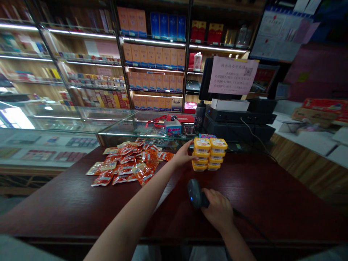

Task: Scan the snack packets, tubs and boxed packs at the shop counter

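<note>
Two stacks of small clear tubs with yellow lids (202, 145) stand side by side on the dark red-brown counter. My left hand (184, 156) grips the left stack from its left side, thumb at the front near the second tub and fingers partly hidden behind. In my right hand (219, 209) is a dark barcode scanner (194, 194), its head pointing left and a small blue light showing. A cable (251, 223) trails from it to the right. Left of the tubs lies a loose heap of shiny orange-red snack packets (126, 161).
Behind the tubs are a blue-and-pink box (173, 128), a black bottle (200, 116) and a monitor with a paper notice (231, 75). A glass display case (116, 127) borders the counter's back left. Stocked shelves (154, 69) line the wall. Red cartons (326, 108) are at right.
</note>
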{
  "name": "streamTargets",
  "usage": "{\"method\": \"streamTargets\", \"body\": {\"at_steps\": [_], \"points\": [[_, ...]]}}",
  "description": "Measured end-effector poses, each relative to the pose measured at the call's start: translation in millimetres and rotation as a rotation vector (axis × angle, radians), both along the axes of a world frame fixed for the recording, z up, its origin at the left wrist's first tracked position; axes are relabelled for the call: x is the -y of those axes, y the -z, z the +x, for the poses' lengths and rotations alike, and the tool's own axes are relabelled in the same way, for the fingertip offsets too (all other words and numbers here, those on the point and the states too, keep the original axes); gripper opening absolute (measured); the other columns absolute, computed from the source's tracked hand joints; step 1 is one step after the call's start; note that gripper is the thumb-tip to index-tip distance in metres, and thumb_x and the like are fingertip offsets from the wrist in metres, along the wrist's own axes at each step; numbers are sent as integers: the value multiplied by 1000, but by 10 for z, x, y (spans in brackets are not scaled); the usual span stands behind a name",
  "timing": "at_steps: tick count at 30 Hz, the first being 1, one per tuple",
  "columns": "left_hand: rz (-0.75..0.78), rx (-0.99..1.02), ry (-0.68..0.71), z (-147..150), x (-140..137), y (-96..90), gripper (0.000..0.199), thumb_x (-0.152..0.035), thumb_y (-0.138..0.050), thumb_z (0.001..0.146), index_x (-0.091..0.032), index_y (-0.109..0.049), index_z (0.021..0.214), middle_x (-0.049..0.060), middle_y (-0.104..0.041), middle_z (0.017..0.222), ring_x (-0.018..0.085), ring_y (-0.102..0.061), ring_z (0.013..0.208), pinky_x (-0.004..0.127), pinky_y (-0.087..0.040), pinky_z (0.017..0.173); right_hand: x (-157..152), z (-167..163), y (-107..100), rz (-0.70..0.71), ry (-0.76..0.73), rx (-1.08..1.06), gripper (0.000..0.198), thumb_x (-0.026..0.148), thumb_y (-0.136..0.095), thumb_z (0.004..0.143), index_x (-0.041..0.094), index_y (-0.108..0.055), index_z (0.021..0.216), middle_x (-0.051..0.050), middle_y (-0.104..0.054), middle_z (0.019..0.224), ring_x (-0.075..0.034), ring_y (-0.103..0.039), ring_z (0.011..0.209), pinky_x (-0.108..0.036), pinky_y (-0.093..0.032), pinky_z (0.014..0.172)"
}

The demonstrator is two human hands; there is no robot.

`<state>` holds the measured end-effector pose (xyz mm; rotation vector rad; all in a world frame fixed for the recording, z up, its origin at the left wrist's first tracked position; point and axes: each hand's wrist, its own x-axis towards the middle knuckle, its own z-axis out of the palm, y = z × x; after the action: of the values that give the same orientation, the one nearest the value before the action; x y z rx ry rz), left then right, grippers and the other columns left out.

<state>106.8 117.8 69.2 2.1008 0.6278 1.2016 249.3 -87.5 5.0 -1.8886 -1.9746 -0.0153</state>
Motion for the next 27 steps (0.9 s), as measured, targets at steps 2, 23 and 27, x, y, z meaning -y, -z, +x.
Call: {"method": "streamTargets", "body": {"at_steps": [2,23,27], "points": [[-79,61,57,50,0,74,80,-28,-81,58,-18,-47,130,14,-53,130,28,-49,121,45,-37,104,1,0,5,3,1,3,44,15,-56,66,24,-61,108,-1,-66,97,-19,-58,92,-29,-38,82],[60,-607,-705,-805,14,430,29,-7,-47,78,-14,-64,100,12,-63,106,23,-54,107,40,-40,97,24,18,57,33,-39,32,33,16,-55,74,22,-61,106,-3,-66,94,-19,-59,89,-29,-37,79],[62,-823,-618,-891,-169,387,46,-4,-47,75,-14,-55,119,15,-52,131,28,-39,129,43,-30,106,18,18,66,23,-41,27,33,16,-55,75,22,-61,107,-3,-66,92,-19,-59,88,-28,-37,79]]}}
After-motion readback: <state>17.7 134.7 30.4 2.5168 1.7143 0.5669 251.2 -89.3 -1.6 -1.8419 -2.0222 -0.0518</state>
